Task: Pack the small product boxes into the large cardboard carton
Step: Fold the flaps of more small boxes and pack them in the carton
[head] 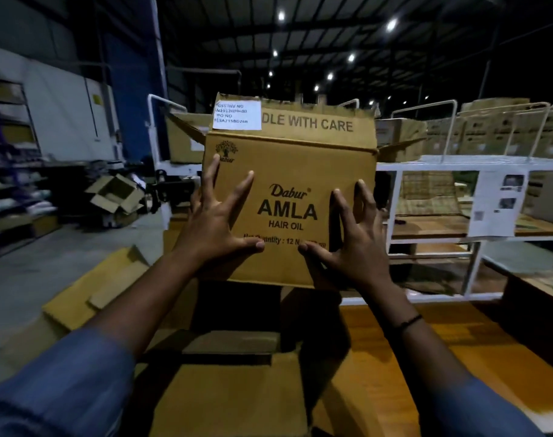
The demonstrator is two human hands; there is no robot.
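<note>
Past my sleeves (64,389), left hand (218,228) and right hand (351,244) press splayed on the Amla carton (288,159) at twelve o'clock. Stiff, probably light; I'd grip its sides.

Carton (289,171) interior out of view; qty print (270,240) partly covered.

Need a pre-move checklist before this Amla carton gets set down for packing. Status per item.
1. Grip: left hand and right hand both pressed on the front of the carton: ok.
2. The carton upright: ok.
3. Its top flaps open: ok.
4. Inside of the carton free: cannot tell, hidden.
5. Supply of small product boxes at hand: cannot tell, none in view.
</note>
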